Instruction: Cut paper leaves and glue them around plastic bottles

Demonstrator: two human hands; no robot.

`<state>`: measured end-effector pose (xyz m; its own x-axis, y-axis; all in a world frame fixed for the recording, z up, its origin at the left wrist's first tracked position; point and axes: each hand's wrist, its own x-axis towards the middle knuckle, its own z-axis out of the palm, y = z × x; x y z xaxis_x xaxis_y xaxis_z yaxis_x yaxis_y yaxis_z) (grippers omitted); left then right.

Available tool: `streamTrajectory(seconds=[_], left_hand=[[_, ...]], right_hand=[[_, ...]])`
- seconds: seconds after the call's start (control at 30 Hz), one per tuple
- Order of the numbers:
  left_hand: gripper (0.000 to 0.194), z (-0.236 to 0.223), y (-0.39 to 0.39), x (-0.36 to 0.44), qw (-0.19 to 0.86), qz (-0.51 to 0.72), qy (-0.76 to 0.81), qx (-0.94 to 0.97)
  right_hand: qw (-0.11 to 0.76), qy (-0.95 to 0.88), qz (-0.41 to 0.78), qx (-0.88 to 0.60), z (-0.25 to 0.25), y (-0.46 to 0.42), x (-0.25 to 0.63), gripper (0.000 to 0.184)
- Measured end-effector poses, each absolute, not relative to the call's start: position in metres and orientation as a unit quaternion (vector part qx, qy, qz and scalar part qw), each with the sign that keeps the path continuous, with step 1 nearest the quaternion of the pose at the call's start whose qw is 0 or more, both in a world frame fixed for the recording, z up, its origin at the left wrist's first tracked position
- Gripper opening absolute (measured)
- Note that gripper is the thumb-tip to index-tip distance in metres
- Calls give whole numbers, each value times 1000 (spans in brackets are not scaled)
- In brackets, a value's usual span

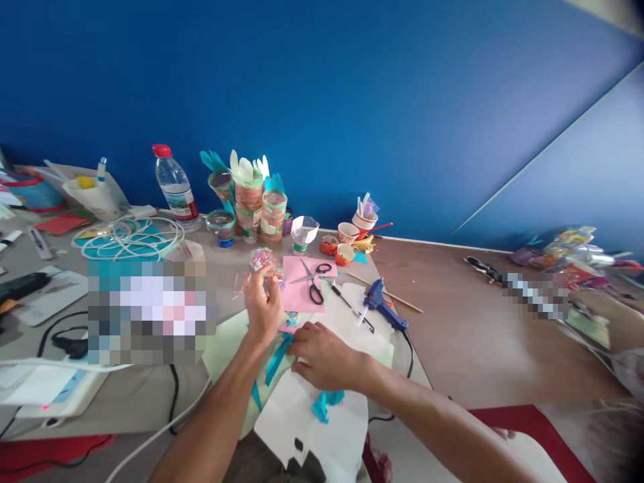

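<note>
My left hand [263, 303] is raised with curled fingers in front of a small round clear container [263, 256] with pinkish contents; what the fingers hold, if anything, is hidden. Lower and to the right, my right hand [325, 354] bends over the papers, fingers closed at the upper end of a blue paper strip [278, 362]. Small blue scraps [292, 320] lie just beyond its fingertips. Black-handled scissors [316, 292] rest, blades apart, on a pink sheet [294, 302]. A crumpled blue piece [327, 404] sits on white paper [286, 419] under my right wrist.
A blue glue gun [383, 305], a wooden stick [402, 300] and a black pen [347, 302] lie to the right. Decorated clear cups [248, 194], a water bottle [176, 188] and orange paper cups [345, 253] stand along the blue wall. Cables [188, 406] cross the left side.
</note>
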<state>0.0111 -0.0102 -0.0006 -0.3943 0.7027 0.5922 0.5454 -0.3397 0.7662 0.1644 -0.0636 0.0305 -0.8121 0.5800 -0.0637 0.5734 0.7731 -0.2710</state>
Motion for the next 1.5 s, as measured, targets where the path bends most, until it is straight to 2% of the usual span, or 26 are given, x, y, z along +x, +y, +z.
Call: streamTrajectory(seconds=[0.2, 0.3, 0.33, 0.5, 0.67, 0.77, 0.87, 0.9, 0.97, 1.03, 1.07, 1.13, 1.23, 1.3, 1.4, 1.5], left_hand=[[18, -1, -9, 9, 54, 620, 568, 539], [18, -1, -9, 9, 57, 627, 563, 535], [18, -1, -9, 9, 58, 628, 562, 535], [17, -1, -10, 9, 58, 624, 563, 539], [16, -2, -8, 7, 52, 616, 568, 544], [17, -2, -7, 7, 57, 623, 569, 534], [18, -2, -6, 8, 69, 625, 572, 526], [17, -2, -6, 8, 72, 625, 572, 526], [17, -3, -6, 8, 72, 626, 569, 528], [17, -3, -6, 8, 68, 626, 567, 531], [17, -4, -6, 8, 65, 626, 567, 532], [17, -5, -5, 7, 61, 626, 567, 533], [18, -8, -4, 7, 63, 626, 567, 532], [18, -10, -3, 8, 71, 626, 566, 532], [19, -12, -2, 9, 89, 625, 564, 531], [19, -11, -3, 10, 101, 622, 565, 532]], right_hand=[[112, -889, 127, -425, 35, -41, 157, 22], [70, -885, 146, -436, 33, -41, 156, 45], [45, -891, 144, -427, 31, -43, 154, 47], [-34, -919, 98, -381, 22, -54, 137, 26], [-67, -927, 134, -343, 25, -44, 134, 26], [-25, -910, 225, -347, 41, -47, 146, 30], [59, -894, 385, -221, 61, -63, 160, 28], [38, -883, 452, -122, 66, -69, 162, 23], [-68, -821, 553, 123, 74, -77, 166, 8], [-121, -771, 599, 179, 81, -78, 171, 14], [-131, -770, 608, 142, 85, -76, 175, 15], [-95, -807, 582, -47, 91, -71, 183, 28], [-27, -882, 397, -252, 93, -68, 191, 33], [-30, -917, 310, -250, 84, -75, 187, 41], [-73, -955, 232, -172, 62, -94, 172, 61], [-56, -974, 115, -188, 43, -109, 158, 76]])
